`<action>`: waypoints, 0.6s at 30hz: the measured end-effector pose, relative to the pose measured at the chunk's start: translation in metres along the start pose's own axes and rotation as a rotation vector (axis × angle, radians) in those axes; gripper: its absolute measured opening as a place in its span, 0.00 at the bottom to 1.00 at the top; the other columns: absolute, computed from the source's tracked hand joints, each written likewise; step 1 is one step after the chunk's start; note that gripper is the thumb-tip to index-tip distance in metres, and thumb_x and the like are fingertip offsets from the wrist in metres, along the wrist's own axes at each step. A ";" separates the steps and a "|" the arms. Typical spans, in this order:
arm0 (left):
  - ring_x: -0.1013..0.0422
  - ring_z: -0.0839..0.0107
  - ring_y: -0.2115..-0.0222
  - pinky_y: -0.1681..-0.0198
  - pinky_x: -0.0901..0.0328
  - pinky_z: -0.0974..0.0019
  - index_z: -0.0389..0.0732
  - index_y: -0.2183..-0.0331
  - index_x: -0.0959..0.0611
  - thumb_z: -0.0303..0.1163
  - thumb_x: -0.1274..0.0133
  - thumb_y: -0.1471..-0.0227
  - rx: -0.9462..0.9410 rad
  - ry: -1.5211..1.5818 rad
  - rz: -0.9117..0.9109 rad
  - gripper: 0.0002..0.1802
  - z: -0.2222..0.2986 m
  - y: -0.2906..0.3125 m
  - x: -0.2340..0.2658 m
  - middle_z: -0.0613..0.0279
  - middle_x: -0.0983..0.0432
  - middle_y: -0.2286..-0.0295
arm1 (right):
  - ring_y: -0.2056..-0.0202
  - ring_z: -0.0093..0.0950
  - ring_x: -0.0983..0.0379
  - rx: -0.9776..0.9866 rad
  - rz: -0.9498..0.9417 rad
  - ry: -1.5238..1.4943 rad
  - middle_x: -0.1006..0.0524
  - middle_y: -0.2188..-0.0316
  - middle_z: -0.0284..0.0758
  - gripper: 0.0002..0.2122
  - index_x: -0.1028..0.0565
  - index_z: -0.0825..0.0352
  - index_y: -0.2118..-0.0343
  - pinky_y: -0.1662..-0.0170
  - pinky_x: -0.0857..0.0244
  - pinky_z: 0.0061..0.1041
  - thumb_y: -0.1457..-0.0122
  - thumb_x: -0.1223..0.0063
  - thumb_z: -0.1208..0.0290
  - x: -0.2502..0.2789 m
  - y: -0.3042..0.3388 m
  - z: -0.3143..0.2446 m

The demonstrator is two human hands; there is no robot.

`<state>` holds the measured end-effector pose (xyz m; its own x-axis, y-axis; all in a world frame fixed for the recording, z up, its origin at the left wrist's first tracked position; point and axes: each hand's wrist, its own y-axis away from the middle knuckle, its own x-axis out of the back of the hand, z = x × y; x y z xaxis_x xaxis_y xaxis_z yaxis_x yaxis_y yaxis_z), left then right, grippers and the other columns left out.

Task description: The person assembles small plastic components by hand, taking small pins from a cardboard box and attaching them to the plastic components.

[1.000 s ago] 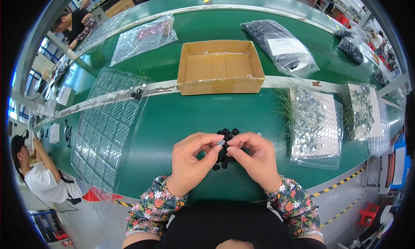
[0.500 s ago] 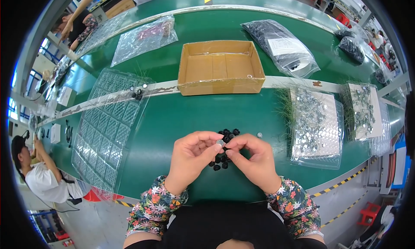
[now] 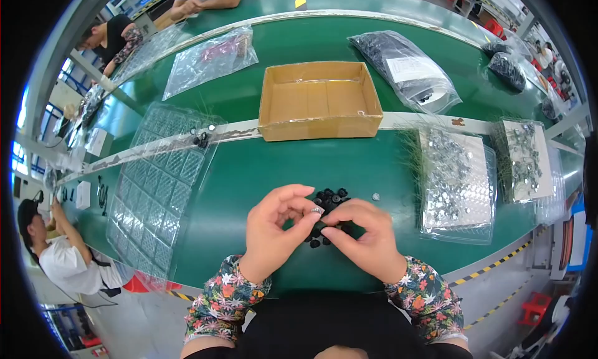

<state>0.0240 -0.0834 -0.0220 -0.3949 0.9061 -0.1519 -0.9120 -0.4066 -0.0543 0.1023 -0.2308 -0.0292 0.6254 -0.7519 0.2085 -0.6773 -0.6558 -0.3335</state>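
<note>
Between the thumb and index finger of my left hand (image 3: 272, 227) is a small round silver cap (image 3: 316, 210). My right hand (image 3: 369, 237) is closed in a pinch close beside it, with a small black knob (image 3: 319, 225) at its fingertips, partly covered by the fingers. Under and behind both hands lies a loose pile of black knobs (image 3: 337, 198) on the green table (image 3: 230, 191). One lone silver cap (image 3: 375, 197) rests to the right of the pile.
An open cardboard box (image 3: 321, 129) stands beyond my hands. Clear compartment trays (image 3: 149, 191) lie at left, with a few small parts on one edge. At right, silver caps cover a white board (image 3: 453, 191). Bags (image 3: 405, 69) lie farther back. Co-workers (image 3: 68, 259) sit around.
The left fingers keep the silver cap, which has tilted and dropped slightly. My right fingertips have shifted a little down and left, and a black knob now shows at them.
</note>
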 end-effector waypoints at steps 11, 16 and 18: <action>0.27 0.68 0.77 0.75 0.33 0.71 0.40 0.73 0.24 0.21 0.41 0.62 -0.580 -0.623 -0.174 0.10 0.006 0.000 0.008 0.62 0.23 0.75 | 0.67 0.30 0.30 0.089 -0.020 0.149 0.28 0.68 0.33 0.08 0.24 0.65 0.70 0.64 0.36 0.26 0.56 0.43 0.79 0.009 -0.004 -0.009; 0.26 0.66 0.75 0.72 0.32 0.68 0.40 0.73 0.23 0.22 0.39 0.63 -0.499 -0.642 -0.160 0.10 0.010 0.001 0.008 0.62 0.23 0.74 | 0.67 0.30 0.31 0.174 0.000 0.209 0.27 0.69 0.32 0.08 0.24 0.63 0.72 0.65 0.37 0.27 0.58 0.42 0.79 0.009 -0.004 -0.010; 0.26 0.66 0.74 0.72 0.32 0.68 0.40 0.73 0.22 0.22 0.39 0.63 -0.519 -0.641 -0.157 0.10 0.008 -0.001 0.010 0.61 0.23 0.74 | 0.68 0.30 0.31 0.166 0.015 0.201 0.27 0.70 0.32 0.08 0.24 0.63 0.73 0.65 0.37 0.27 0.59 0.42 0.79 0.008 -0.004 -0.011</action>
<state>0.0201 -0.0735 -0.0157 -0.3971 0.7840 0.4771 -0.8566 -0.1300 -0.4993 0.1053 -0.2348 -0.0159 0.5152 -0.7707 0.3750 -0.6030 -0.6368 -0.4805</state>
